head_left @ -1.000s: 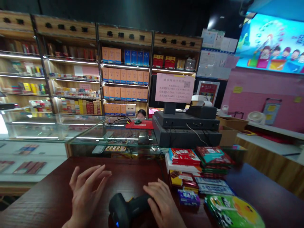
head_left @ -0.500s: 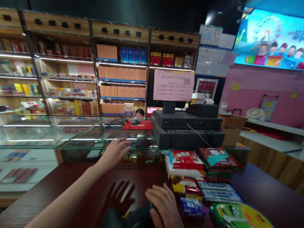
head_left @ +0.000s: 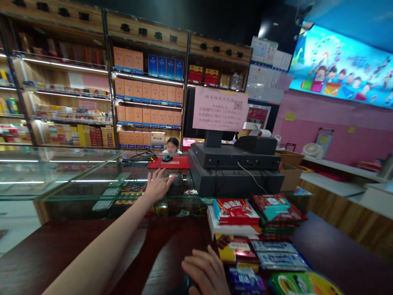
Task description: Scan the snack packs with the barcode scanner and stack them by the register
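My left hand reaches forward over the glass counter, its fingers spread and nothing held. Just right of its fingertips is a small dark object on the glass, too dim to make out. My right hand is low at the bottom edge, fingers curled over a black barcode scanner, mostly hidden by the hand and cut off by the frame. Right of this hand lie a purple packet, a chocolate box and blue-white packs.
A dark cash register with a signed monitor stands on the counter. Stacked red boxes and brown packs sit before it. A person is behind the counter, near a mouse on a red mat.
My left hand has moved further forward over the glass counter. My right hand and the scanner sit lower in the picture, with less of the scanner showing. The view has turned slightly right.
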The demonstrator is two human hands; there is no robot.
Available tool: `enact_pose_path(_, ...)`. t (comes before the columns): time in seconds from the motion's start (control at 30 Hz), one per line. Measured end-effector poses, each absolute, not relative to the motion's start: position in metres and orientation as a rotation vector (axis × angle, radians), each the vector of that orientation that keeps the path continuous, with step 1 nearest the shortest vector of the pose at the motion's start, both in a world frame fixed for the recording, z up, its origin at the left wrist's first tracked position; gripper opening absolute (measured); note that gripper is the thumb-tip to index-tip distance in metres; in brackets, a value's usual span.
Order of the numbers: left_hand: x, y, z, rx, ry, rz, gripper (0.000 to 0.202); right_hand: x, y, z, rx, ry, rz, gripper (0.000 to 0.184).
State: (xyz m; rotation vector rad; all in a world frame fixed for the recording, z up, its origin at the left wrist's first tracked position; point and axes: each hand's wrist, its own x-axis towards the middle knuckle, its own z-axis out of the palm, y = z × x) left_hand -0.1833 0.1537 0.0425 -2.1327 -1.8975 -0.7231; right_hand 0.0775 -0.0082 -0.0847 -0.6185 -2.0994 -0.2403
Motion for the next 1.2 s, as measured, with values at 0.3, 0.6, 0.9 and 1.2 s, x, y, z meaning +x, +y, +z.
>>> enact_pose_path(0.3,-0.187,0.148,0.054,-2.057,-1.920,-0.844,0.052,0.065,-0.023,-0.081,-0.681,-2.022,-0.196,0.032)
enact_pose_path(0.6,-0.205,0.123,0.049,-2.027,-1.904,-0.907,0.051,0.071,-0.031,-0.053,-0.627,-2.085,-0.215,0.030)
enact_pose_path(0.9,-0.215,0.068,0.042,-2.083,-1.855,-1.145,0.062,0.069,-0.050,-0.038,-0.725,-2.101,-0.051,0.031)
enact_pose_path(1.2,-0.213,0.018,0.033,-2.208,-1.898,-1.275,0.067,0.070,-0.056,-0.039,-0.820,-2.114,0.029,0.028)
